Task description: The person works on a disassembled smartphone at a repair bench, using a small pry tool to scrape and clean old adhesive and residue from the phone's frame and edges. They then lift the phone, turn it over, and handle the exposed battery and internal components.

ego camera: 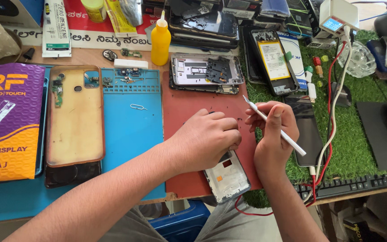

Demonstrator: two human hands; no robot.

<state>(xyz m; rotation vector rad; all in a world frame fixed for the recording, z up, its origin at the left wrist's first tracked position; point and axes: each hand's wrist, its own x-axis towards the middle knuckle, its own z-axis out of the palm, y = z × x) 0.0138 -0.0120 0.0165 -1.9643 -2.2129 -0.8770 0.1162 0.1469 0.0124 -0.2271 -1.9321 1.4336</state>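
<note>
Head view: a stripped phone frame lies on the red mat, its lower end poking past the desk's front edge, with bare mat open above it. The left hand is curled over its upper end, pinning it; the right hand, just beside, pinches a white tool. Another opened phone, a yellow bottle and a dark screen crowd the far and right sides.

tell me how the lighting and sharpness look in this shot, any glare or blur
Head view: bright, even daylight with soft shadows under the left hand and right hand on the red mat. Mild glare on the dark phone screen and the yellow squeeze bottle. The white tweezers and opened phone frame are sharp; no motion blur. Slight wide-angle stretch at the edges.
</note>
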